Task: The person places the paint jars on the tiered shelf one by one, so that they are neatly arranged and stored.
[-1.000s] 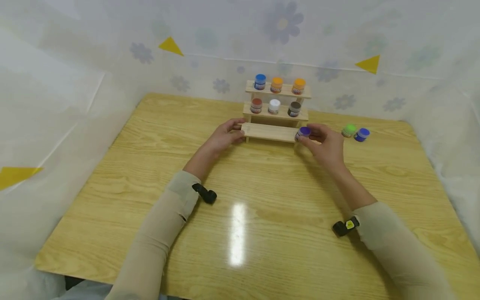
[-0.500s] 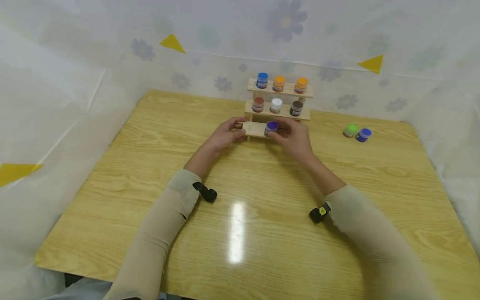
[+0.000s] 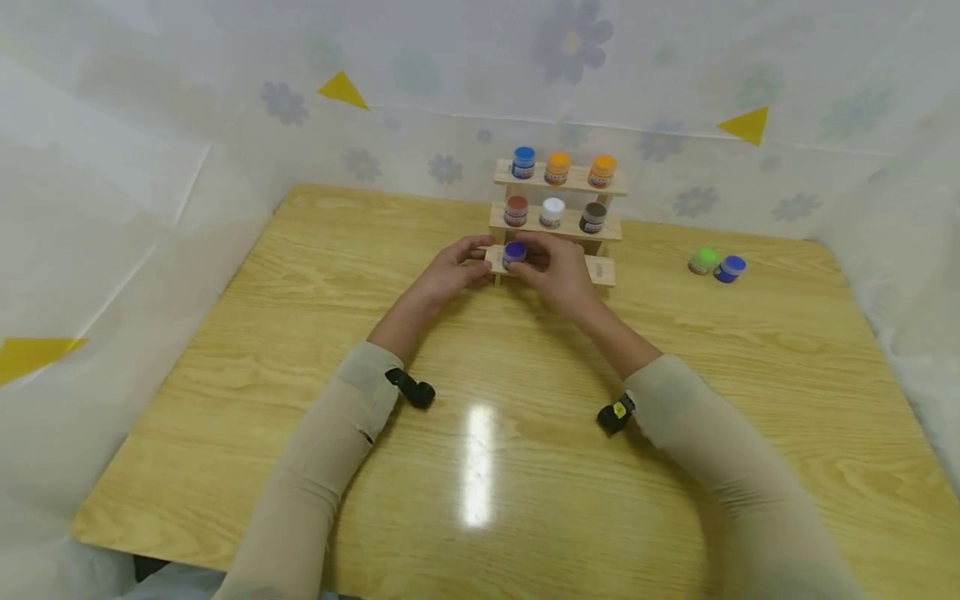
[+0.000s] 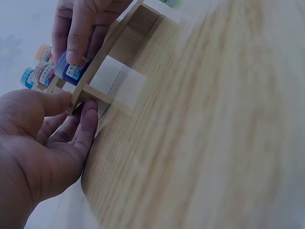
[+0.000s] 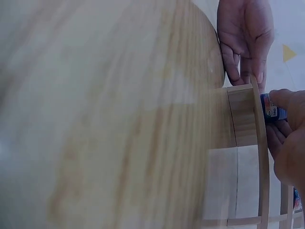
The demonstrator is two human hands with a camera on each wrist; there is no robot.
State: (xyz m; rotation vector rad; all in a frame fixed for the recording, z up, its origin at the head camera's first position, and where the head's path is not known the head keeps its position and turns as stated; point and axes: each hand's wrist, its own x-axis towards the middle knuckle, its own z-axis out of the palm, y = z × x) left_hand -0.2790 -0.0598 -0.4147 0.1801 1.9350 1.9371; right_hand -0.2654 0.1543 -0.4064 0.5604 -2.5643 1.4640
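A three-tier wooden display rack (image 3: 606,272) stands near the back of the table. My right hand (image 3: 561,273) pinches a small paint jar with a purple-blue lid (image 3: 514,252) between thumb and fingers at the left end of the lowest tier. In the left wrist view the jar (image 4: 71,69) stands upright on that board. My left hand (image 3: 452,271) grips the same board's left end, thumb (image 4: 58,102) at its edge and fingers beneath. On the middle tier are a red-brown jar (image 3: 516,212), a white one (image 3: 552,212) and a dark one (image 3: 593,218).
The top tier bears a blue jar (image 3: 523,163) and two orange jars (image 3: 557,169). To the right of the rack, a green-lidded jar (image 3: 703,261) and a blue-lidded jar (image 3: 730,269) sit on the wooden table (image 3: 525,467). A white flowered sheet (image 3: 420,83) hangs behind.
My right hand has carried the purple-lidded jar leftward along the lowest tier, from its right end to its left end. The left hand has kept its place on the rack.
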